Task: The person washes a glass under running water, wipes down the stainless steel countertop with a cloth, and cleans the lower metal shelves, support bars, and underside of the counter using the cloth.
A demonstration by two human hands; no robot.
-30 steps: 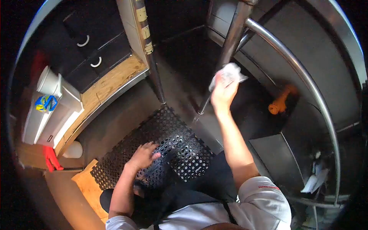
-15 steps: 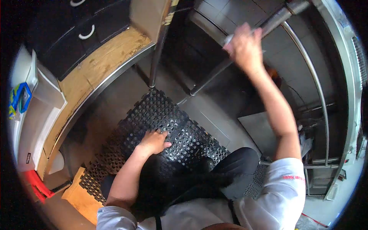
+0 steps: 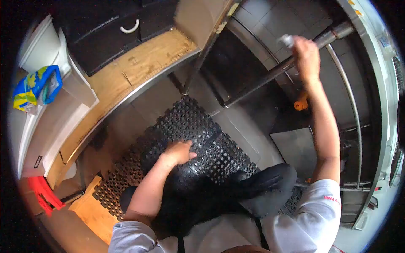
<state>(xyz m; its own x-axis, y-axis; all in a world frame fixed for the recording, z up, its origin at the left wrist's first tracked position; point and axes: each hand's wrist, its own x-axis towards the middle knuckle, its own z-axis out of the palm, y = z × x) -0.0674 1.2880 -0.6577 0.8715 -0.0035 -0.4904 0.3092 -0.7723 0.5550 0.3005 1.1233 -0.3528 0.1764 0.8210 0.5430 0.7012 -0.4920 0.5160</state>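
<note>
My right hand (image 3: 306, 59) is closed around a small whitish wad, which looks like a crumpled cloth (image 3: 287, 41). Close beside and partly in front of a metal rail (image 3: 322, 39), the hand is raised; contact with the rail is unclear. Lower down, my left hand (image 3: 179, 152) is empty, its thumb apart from the fingers. Beneath it in the view lies a black perforated rubber mat (image 3: 185, 118). I cannot tell whether the left hand rests on my dark-clothed leg or hangs just above the mat.
At left, a blue-yellow packet (image 3: 40, 89) sits on a white bin (image 3: 63, 122) beside a wooden ledge (image 3: 122, 76). A red cloth (image 3: 43, 195) hangs below. A curved metal bar (image 3: 350, 97) stands at right, with an orange object (image 3: 301, 102) behind my forearm.
The view has shifted, so the surroundings sit further right. My right hand has moved to the upper right with the cloth. My left hand's fingers look less spread.
</note>
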